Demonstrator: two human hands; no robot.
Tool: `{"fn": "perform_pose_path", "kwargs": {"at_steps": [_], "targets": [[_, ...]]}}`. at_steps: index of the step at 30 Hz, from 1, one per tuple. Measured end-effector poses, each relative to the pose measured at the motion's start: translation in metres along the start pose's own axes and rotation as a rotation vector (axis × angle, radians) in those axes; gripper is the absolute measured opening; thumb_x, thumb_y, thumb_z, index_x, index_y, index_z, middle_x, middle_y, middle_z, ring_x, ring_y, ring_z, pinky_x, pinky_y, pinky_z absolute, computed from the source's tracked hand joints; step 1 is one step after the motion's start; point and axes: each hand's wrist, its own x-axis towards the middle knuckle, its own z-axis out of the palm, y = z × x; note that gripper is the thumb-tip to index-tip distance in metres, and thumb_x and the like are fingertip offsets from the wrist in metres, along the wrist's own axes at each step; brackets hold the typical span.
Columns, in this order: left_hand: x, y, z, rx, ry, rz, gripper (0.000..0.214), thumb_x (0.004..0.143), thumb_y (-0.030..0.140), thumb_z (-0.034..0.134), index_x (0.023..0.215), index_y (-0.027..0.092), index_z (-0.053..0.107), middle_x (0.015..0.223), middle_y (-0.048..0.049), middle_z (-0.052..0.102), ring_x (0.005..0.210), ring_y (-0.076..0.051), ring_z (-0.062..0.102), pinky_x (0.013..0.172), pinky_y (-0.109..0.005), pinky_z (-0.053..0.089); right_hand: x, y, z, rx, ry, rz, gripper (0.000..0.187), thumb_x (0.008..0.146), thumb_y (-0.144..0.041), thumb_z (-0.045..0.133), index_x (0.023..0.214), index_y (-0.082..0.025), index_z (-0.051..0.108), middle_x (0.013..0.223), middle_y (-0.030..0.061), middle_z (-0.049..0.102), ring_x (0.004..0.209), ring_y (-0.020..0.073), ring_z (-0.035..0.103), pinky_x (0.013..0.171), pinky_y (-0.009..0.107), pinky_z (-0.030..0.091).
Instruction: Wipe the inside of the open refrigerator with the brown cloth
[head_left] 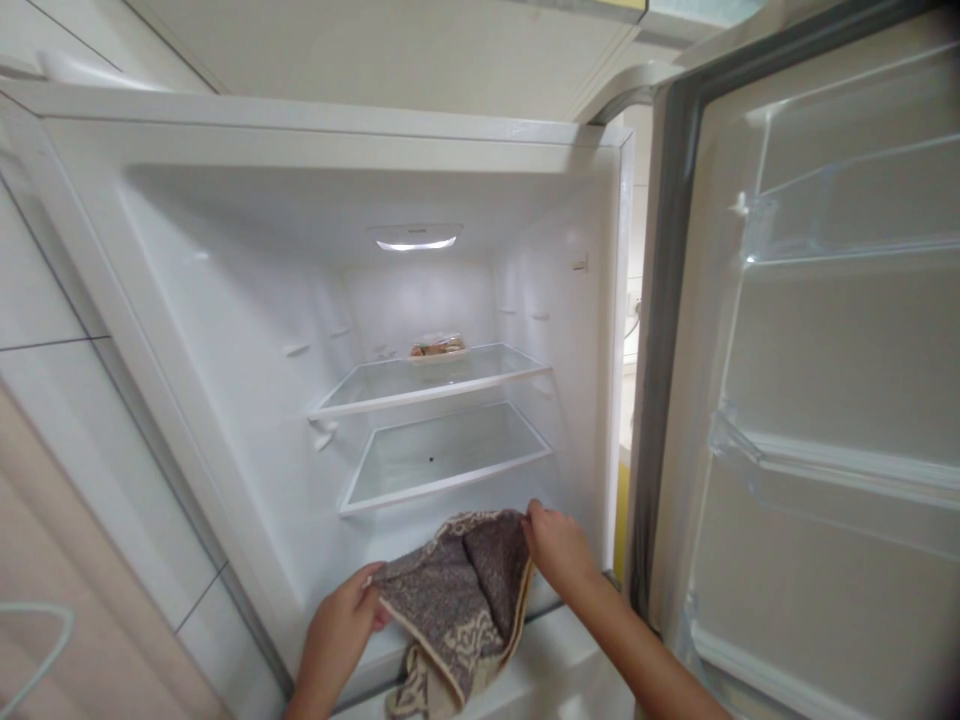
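White fridge (pixel 247 400) walls fill the view, with the door (pixel 825 350) swung open on the right and tiled wall at the left edge. Nearest, the left hand (pixel 341 620) pinches one edge of a towel (pixel 457 600), fingers closed on it, its forearm cut off by the bottom of the frame. The right hand (pixel 559 550) grips the opposite upper corner, also closed on the cloth. The towel is grey-brown with a beige patterned border. It hangs slack between the hands at the bottom front of the fridge, its lower end running out of view and hiding what lies beneath. Behind it sits the lower glass shelf (pixel 446 483), then the upper shelf (pixel 431 392), which carries a small food pack (pixel 437 348) too far off to identify. A ceiling lamp (pixel 415 241) glows above.
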Motion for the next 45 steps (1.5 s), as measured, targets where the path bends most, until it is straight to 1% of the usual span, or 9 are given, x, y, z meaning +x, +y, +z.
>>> {"fn": "perform_pose_path", "kwargs": {"at_steps": [5, 12, 15, 20, 27, 32, 40, 43, 45], "targets": [[0.001, -0.013, -0.005, -0.152, 0.003, -0.058, 0.035, 0.072, 0.047, 0.055, 0.094, 0.022, 0.068, 0.059, -0.0010, 0.071, 0.060, -0.025, 0.070, 0.062, -0.033, 0.055, 0.000, 0.003, -0.005, -0.222, -0.017, 0.036, 0.025, 0.095, -0.026, 0.052, 0.104, -0.013, 0.071, 0.101, 0.0215, 0.074, 0.099, 0.0320, 0.072, 0.084, 0.041, 0.052], [0.001, 0.001, -0.013, -0.367, 0.032, -0.194, 0.032, 0.072, 0.038, 0.062, 0.100, 0.022, 0.066, 0.064, -0.0027, 0.074, 0.065, -0.024, 0.074, 0.068, -0.034, 0.061, 0.005, 0.008, -0.021, -0.278, -0.057, 0.026, 0.024, 0.092, -0.037, 0.060, 0.092, -0.022, 0.078, 0.093, 0.0125, 0.079, 0.090, 0.0236, 0.074, 0.080, 0.031, 0.051], [0.002, 0.006, -0.015, -0.452, 0.084, -0.155, 0.022, 0.070, 0.031, 0.066, 0.090, 0.022, 0.068, 0.069, -0.0022, 0.075, 0.068, -0.022, 0.074, 0.074, -0.033, 0.062, 0.006, 0.007, -0.027, -0.298, -0.045, 0.008, 0.027, 0.096, -0.035, 0.055, 0.092, -0.022, 0.078, 0.093, 0.0119, 0.079, 0.091, 0.0225, 0.074, 0.081, 0.030, 0.050], [0.002, 0.015, -0.021, -0.475, 0.148, -0.075, 0.033, 0.061, 0.038, 0.071, 0.090, 0.021, 0.072, 0.080, -0.0025, 0.079, 0.081, -0.023, 0.074, 0.085, -0.034, 0.060, 0.002, 0.000, -0.038, -0.362, -0.007, 0.011, 0.029, 0.098, -0.030, 0.050, 0.096, -0.020, 0.077, 0.097, 0.0156, 0.077, 0.095, 0.0260, 0.074, 0.081, 0.032, 0.050], [-0.007, 0.073, -0.058, -0.484, 0.212, -0.031, 0.041, 0.058, 0.044, 0.070, 0.090, 0.018, 0.072, 0.079, -0.0012, 0.077, 0.078, -0.021, 0.072, 0.078, -0.030, 0.059, -0.005, -0.020, -0.071, -0.446, 0.061, 0.019, 0.034, 0.103, -0.032, 0.038, 0.111, -0.018, 0.067, 0.092, 0.0184, 0.075, 0.088, 0.0336, 0.074, 0.071, 0.038, 0.052], [-0.009, 0.113, -0.087, -0.498, 0.299, 0.056, 0.041, 0.061, 0.041, 0.072, 0.095, 0.018, 0.074, 0.079, 0.0007, 0.077, 0.079, -0.019, 0.071, 0.079, -0.028, 0.059, -0.004, -0.040, -0.102, -0.416, 0.226, -0.022, 0.034, 0.105, -0.037, 0.033, 0.116, -0.020, 0.061, 0.092, 0.0130, 0.075, 0.085, 0.0277, 0.074, 0.068, 0.032, 0.047], [-0.011, 0.132, -0.120, -0.344, 0.324, 0.133, 0.037, 0.066, 0.040, 0.073, 0.100, 0.026, 0.077, 0.095, 0.0025, 0.080, 0.098, -0.021, 0.069, 0.096, -0.028, 0.051, 0.002, -0.062, -0.148, -0.507, 0.289, -0.183, 0.038, 0.103, -0.037, 0.039, 0.097, -0.019, 0.072, 0.092, 0.0140, 0.077, 0.085, 0.0287, 0.073, 0.068, 0.034, 0.046], [-0.015, 0.137, -0.129, -0.364, 0.301, 0.136, 0.039, 0.062, 0.038, 0.079, 0.099, 0.027, 0.077, 0.091, 0.0026, 0.080, 0.092, -0.019, 0.069, 0.085, -0.023, 0.053, 0.006, -0.059, -0.154, -0.339, 0.329, -0.268, 0.033, 0.100, -0.034, 0.047, 0.092, -0.020, 0.076, 0.089, 0.0115, 0.078, 0.085, 0.0275, 0.073, 0.071, 0.035, 0.047], [-0.018, 0.140, -0.133, -0.497, 0.230, 0.137, 0.044, 0.060, 0.036, 0.083, 0.102, 0.025, 0.076, 0.090, 0.0017, 0.079, 0.088, -0.016, 0.068, 0.079, -0.019, 0.053, 0.010, -0.054, -0.153, -0.074, 0.363, -0.302, 0.025, 0.095, -0.033, 0.056, 0.089, -0.021, 0.077, 0.087, 0.0086, 0.078, 0.084, 0.0250, 0.072, 0.075, 0.034, 0.048]]}}
